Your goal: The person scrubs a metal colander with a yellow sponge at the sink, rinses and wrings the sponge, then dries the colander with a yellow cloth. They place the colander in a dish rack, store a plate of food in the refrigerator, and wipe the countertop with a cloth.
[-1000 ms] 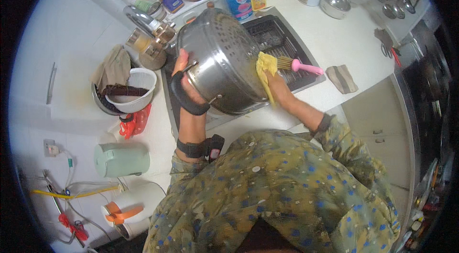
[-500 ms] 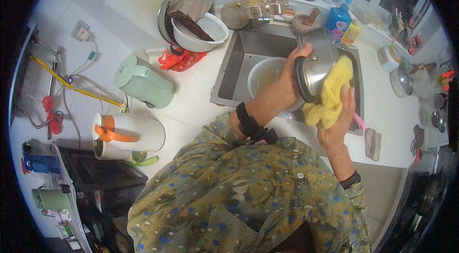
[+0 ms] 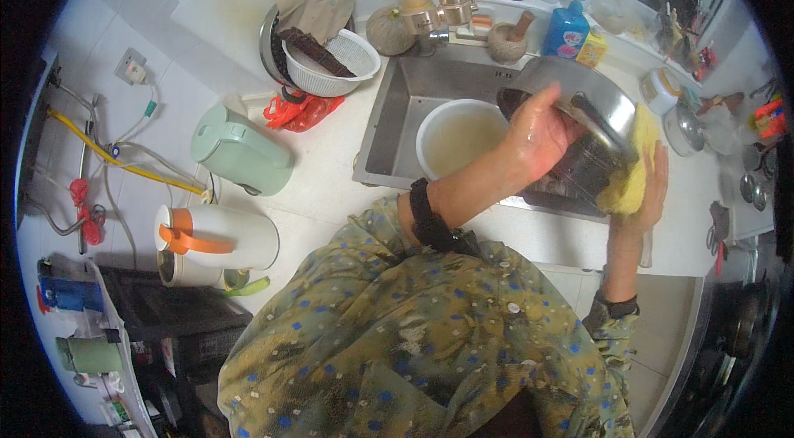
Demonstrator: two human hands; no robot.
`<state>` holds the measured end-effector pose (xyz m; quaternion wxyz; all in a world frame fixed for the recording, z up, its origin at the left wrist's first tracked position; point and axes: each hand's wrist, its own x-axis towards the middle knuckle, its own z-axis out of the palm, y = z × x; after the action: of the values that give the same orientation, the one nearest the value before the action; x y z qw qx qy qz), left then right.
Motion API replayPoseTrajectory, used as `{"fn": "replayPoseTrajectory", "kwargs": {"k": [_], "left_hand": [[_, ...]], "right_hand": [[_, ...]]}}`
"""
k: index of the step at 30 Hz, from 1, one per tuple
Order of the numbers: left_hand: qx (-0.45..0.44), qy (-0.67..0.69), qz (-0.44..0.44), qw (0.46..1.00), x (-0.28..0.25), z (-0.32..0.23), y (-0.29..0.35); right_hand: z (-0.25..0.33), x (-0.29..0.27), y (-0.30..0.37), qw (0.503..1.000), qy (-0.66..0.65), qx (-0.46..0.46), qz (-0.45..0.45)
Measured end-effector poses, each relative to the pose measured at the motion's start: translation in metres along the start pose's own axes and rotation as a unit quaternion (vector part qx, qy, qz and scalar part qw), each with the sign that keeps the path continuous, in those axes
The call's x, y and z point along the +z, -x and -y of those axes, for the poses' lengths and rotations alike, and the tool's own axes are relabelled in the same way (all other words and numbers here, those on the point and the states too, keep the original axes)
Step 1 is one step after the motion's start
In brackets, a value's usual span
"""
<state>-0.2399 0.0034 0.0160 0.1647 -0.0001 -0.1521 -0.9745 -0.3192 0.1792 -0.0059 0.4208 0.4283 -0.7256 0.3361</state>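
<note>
A shiny steel pot (image 3: pixel 600 90) is held up tilted over the right part of the sink (image 3: pixel 397 107), with a darker face turned toward me. My left hand (image 3: pixel 539 136) grips it near its handle, thumb up. Against the pot's right side my right hand (image 3: pixel 655 181) presses a yellow cloth (image 3: pixel 635 169), its fingers laid along the back of the cloth. Below and left of the pot, a white basin (image 3: pixel 423 144) of cloudy liquid stands in the sink.
Left of the sink are a white colander (image 3: pixel 318 82), a red plastic bag (image 3: pixel 306 114), a green kettle (image 3: pixel 248 153) and a white jug (image 3: pixel 240 238) with an orange handle. A tap (image 3: pixel 426 12), mortar (image 3: pixel 507 45) and blue bottle (image 3: pixel 566 31) line the back.
The pot has turned and shifted right, and its darker face now shows. My right hand and the cloth have moved right along with it; my left hand has rolled over on its hold.
</note>
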Motion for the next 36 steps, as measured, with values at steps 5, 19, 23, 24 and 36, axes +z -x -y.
{"fn": "replayPoseTrajectory", "kwargs": {"k": [5,19,23,24,36], "left_hand": [[-0.045,-0.378,0.066,0.922,-0.005,-0.034,0.025],[0.348,-0.819,-0.090,0.447,-0.041,-0.123,0.084],[0.464,-0.813,-0.078,0.345,-0.054,-0.134,0.083],[0.455,-0.803,-0.099,0.373,-0.058,-0.133,0.084],[0.408,-0.758,-0.125,0.493,-0.082,-0.134,0.062]], "right_hand": [[-0.013,0.008,-0.019,0.981,-0.178,0.078,-0.017],[0.017,0.047,-0.080,0.950,-0.304,-0.035,0.063],[0.022,0.077,-0.082,0.945,-0.313,0.027,0.091],[0.020,0.083,-0.082,0.939,-0.321,0.041,0.114],[-0.018,0.062,-0.101,0.521,-0.665,0.522,-0.121]]}}
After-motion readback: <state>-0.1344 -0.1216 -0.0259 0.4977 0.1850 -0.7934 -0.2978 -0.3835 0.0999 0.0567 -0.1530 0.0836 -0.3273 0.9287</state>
